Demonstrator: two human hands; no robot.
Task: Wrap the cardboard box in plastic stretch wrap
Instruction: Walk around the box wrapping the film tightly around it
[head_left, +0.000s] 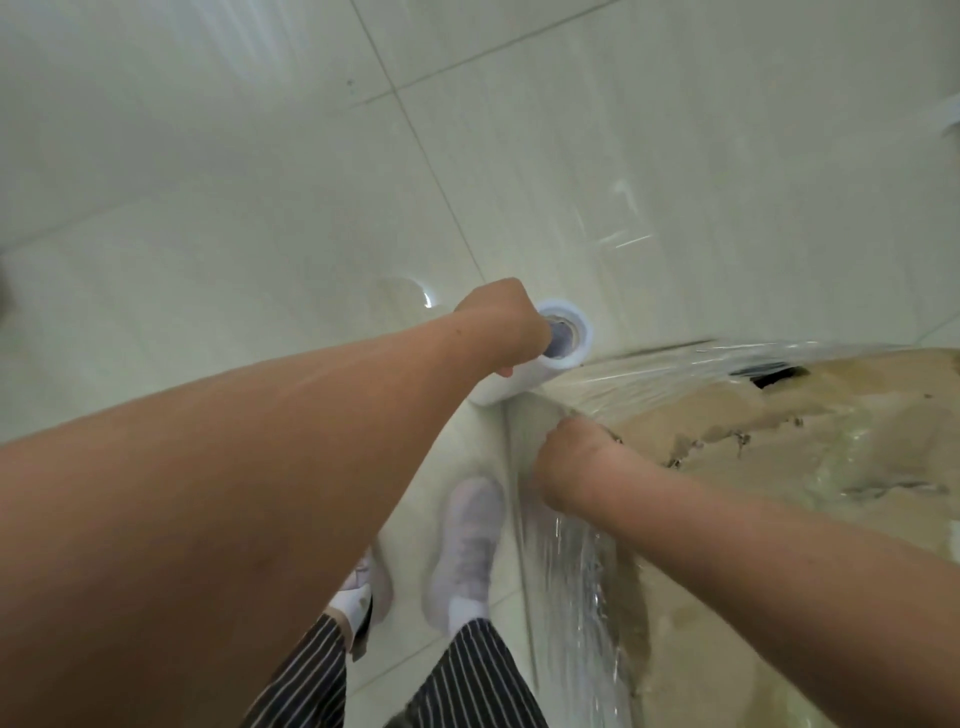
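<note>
1. Left hand (501, 325): closed around the upper end of the roll of stretch wrap (519, 384), with the arm stretched out forward. The roll is tilted, and its open core end points up and away from the person.
2. Right hand (569, 460): fingers curled, set on the near corner of the cardboard box (831, 426). The fingertips are hidden, so it cannot be told whether they pinch the film or only press it.
3. The two hands are near each other. The roll sits just beyond and to the left of the box corner, above the right hand.
4. The film (675, 374) runs taut from the roll to the right across the far top edge of the box. A second band of film lies down the near vertical edge, below the right wrist.
5. The box fills the right side of the view. Its top is torn and creased under the film, and a dark slot opening shows near the far edge.
6. Open room: tiled floor (208, 182) extends to the left of the box and beyond it. Grout lines run diagonally across it.
7. The person's white shoes (467, 545) and striped trousers (467, 675) stand on the floor just beside the left face of the box.
</note>
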